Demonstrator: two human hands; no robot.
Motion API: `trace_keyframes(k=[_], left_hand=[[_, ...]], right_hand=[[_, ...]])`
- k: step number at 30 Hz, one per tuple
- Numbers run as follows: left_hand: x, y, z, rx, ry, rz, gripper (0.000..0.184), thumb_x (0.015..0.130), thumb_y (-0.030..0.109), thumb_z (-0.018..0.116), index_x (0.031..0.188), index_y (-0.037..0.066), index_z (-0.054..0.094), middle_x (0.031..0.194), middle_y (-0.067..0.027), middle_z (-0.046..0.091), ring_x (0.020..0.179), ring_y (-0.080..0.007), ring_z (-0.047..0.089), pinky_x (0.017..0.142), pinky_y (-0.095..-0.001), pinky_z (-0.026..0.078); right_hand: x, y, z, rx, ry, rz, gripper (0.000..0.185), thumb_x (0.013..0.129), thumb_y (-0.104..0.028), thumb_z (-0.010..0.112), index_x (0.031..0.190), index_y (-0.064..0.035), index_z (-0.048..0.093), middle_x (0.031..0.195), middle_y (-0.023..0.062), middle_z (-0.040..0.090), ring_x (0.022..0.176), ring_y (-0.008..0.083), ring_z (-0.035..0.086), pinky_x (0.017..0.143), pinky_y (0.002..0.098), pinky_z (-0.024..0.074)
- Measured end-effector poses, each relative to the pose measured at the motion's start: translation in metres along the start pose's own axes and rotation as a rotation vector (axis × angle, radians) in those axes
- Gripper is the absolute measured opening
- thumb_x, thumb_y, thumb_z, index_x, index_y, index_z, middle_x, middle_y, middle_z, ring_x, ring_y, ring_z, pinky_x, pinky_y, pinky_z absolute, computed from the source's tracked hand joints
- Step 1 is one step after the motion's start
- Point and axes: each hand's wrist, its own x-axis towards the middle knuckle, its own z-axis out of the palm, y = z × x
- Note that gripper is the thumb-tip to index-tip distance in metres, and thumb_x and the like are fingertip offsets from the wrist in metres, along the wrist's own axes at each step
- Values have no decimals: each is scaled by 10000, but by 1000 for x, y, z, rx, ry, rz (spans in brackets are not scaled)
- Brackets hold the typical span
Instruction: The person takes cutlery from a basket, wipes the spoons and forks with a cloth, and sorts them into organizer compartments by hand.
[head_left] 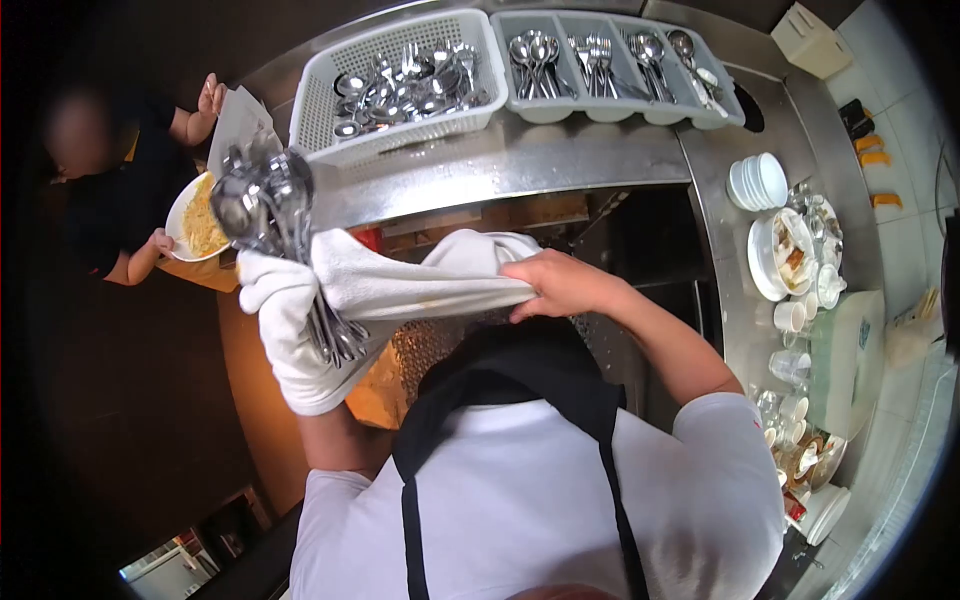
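Observation:
My left hand (285,315), covered in white fabric that looks like a glove, is closed around a bundle of metal spoons (265,200). The spoon bowls point up and away, and thin handles stick out below the hand. A white towel (410,285) stretches from beside that bundle across to my right hand (545,283). The bare fingers of my right hand are closed on the towel's right end. Beyond my hands, a white perforated basket (400,145) holds a jumble of spoons and forks. To its right stands a grey cutlery tray (560,112) with sorted spoons and forks in compartments.
A steel counter (520,160) runs along the front. On the right counter are stacked white bowls (757,182), dishes with food remains (790,250), several cups (790,317) and a pale plastic container (848,365). At left, another person (125,190) holds a plate of food (203,220).

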Motion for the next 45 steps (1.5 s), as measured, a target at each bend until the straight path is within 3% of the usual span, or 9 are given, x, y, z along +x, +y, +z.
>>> trace_keyframes(k=[8, 10, 14, 19, 23, 28, 31, 35, 45], left_hand=[[5, -12, -36, 102, 155, -317, 204, 889, 77, 601, 925, 160, 419, 937, 26, 429, 909, -95, 496, 870, -238, 380], [-3, -24, -47, 327, 187, -172, 235, 870, 62, 635, 981, 142, 444, 1003, -7, 458, 963, -114, 510, 915, -235, 390], [3, -26, -46, 230, 243, 33, 322, 858, 50, 700, 1067, 96, 460, 1085, -53, 474, 1030, -143, 509, 965, -247, 396], [-7, -33, -17, 32, 257, -54, 158, 892, -23, 565, 956, 83, 467, 978, -64, 497, 936, -179, 550, 909, -309, 458], [-12, -29, 1, 186, 196, -23, 217, 845, -28, 598, 911, 101, 435, 909, -36, 456, 833, -155, 508, 766, -266, 433], [-35, -27, 32, -14, 89, -324, 284, 689, -83, 704, 822, 102, 534, 853, -18, 514, 749, -168, 532, 653, -270, 433], [-28, -20, 41, -81, -47, -89, 189, 669, -29, 689, 739, 96, 566, 808, 11, 598, 688, -102, 530, 614, -258, 410], [-22, -9, 58, -165, -208, -65, 201, 664, -32, 712, 782, 93, 608, 815, -40, 621, 770, -197, 594, 707, -306, 473], [-18, -12, 65, -391, -274, 41, 186, 667, -12, 701, 821, 91, 686, 824, -19, 686, 817, -174, 653, 748, -302, 484]], right_hand=[[-46, 51, -41, -182, -50, 382, 231, 768, -170, 758, 902, -29, 634, 860, 154, 663, 823, 313, 664, 742, 420, 504], [-58, 28, -82, 66, -73, 390, 266, 793, -248, 764, 911, -33, 663, 913, 111, 689, 837, 252, 676, 759, 415, 523], [-88, 55, -98, 1516, 669, 41, 498, 850, -364, 735, 1194, -28, 606, 1086, 70, 665, 1020, 225, 628, 920, 375, 504], [-70, -40, -45, 1074, 845, 59, 401, 963, -303, 577, 1251, -24, 579, 1203, 128, 635, 1153, 241, 572, 1022, 377, 438], [-50, -27, -46, -23, 1061, 210, 331, 907, -152, 643, 1202, -6, 611, 1155, 96, 648, 1092, 215, 603, 928, 323, 497], [-17, 8, -14, 1008, 934, 153, 391, 808, -22, 668, 1193, -23, 594, 1155, 83, 633, 1036, 214, 610, 923, 303, 487], [38, -29, -10, -179, 626, 148, 348, 723, -52, 710, 1062, -30, 637, 927, 104, 674, 827, 224, 640, 754, 289, 510], [93, -33, 4, 453, 468, 91, 194, 762, -71, 709, 934, -44, 623, 851, 52, 643, 757, 132, 609, 670, 284, 500], [101, 7, -11, -142, 1056, -5, 137, 841, -79, 646, 959, -10, 656, 956, 115, 649, 895, 248, 637, 807, 360, 501]])
